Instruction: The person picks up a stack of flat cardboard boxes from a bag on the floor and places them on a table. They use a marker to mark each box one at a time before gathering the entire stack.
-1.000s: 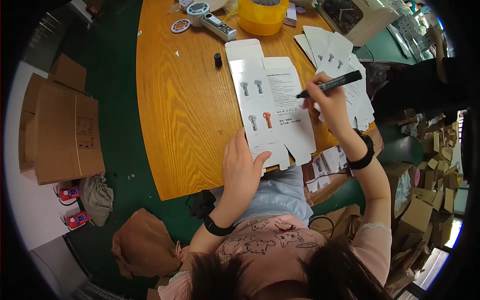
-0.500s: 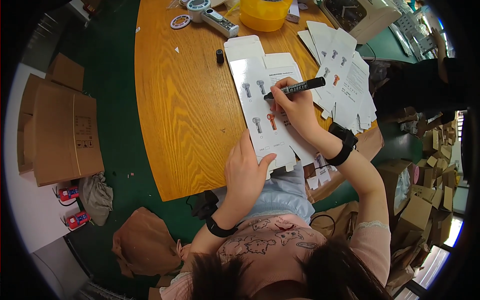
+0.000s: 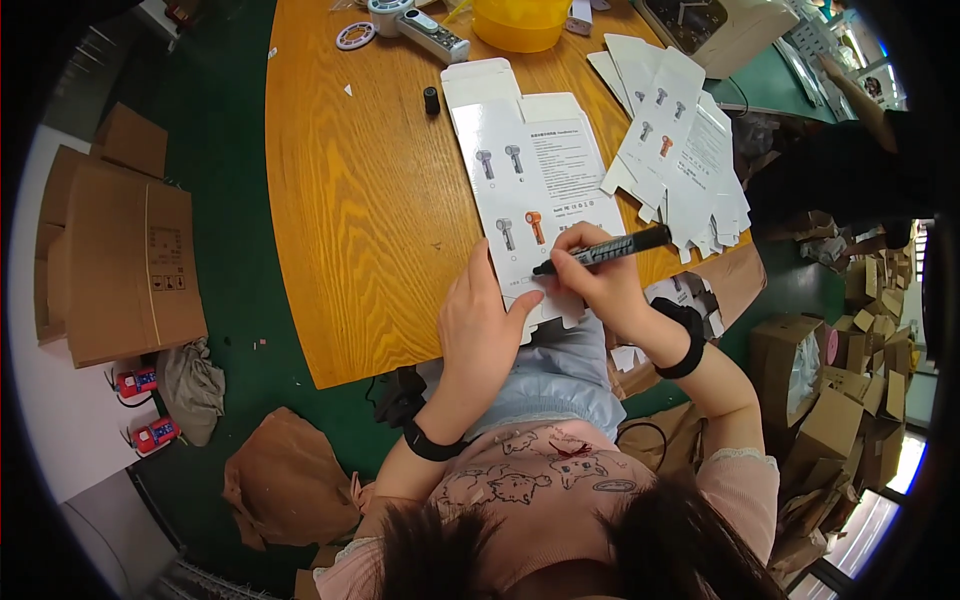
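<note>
The right hand (image 3: 608, 288) pinches a marker (image 3: 620, 247), tip leftward over the carton (image 3: 510, 200) toward the spread left hand (image 3: 474, 325), at the near edge of the worktop (image 3: 350, 200).

This looks like a packing workshop, with heaped brown cartons (image 3: 832, 430), flat printed boxes (image 3: 560, 170) and fire extinguishers (image 3: 155, 436).

Rows of black print (image 3: 570, 165) and small symbols (image 3: 578, 206) stand on the flattened white carton (image 3: 527, 190), pale lettering (image 3: 608, 250) (too small to read) on the black marker (image 3: 625, 245), and dark pictograms (image 3: 172, 284) on the brown cardboard box (image 3: 125, 260).
</note>
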`<state>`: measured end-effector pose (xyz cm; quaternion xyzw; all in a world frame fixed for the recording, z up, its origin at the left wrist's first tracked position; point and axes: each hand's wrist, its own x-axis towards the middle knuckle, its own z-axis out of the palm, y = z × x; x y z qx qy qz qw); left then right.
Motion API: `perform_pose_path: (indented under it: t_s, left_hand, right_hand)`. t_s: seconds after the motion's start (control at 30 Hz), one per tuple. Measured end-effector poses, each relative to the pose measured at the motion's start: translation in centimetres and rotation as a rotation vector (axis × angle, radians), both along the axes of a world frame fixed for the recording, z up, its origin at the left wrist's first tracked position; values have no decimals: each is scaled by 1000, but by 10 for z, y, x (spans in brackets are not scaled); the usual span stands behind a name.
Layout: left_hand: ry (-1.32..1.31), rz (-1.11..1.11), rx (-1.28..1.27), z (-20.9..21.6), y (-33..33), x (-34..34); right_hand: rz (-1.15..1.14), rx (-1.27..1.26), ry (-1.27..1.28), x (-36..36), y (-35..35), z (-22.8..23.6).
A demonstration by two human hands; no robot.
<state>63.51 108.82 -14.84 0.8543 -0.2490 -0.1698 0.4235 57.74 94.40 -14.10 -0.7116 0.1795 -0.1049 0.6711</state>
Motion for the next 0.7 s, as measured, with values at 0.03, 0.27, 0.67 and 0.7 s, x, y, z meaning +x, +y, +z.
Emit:
perform_pose_path:
  t_s: [0.03, 0.27, 0.67, 0.7]
  left_hand:
    - [-8, 0, -5, 0, 0, 0]
    - [-23, 16, -9, -2, -1, -1]
    - [422, 71, -193, 11, 10, 7]
    - [494, 114, -411, 15, 11, 7]
  right_hand:
    - [47, -44, 35, -1, 1, -4]
    - [118, -166, -32, -1, 2, -13]
    - [-453, 142, -436, -23, -28, 26]
    - [-551, 110, -503, -33, -37, 35]
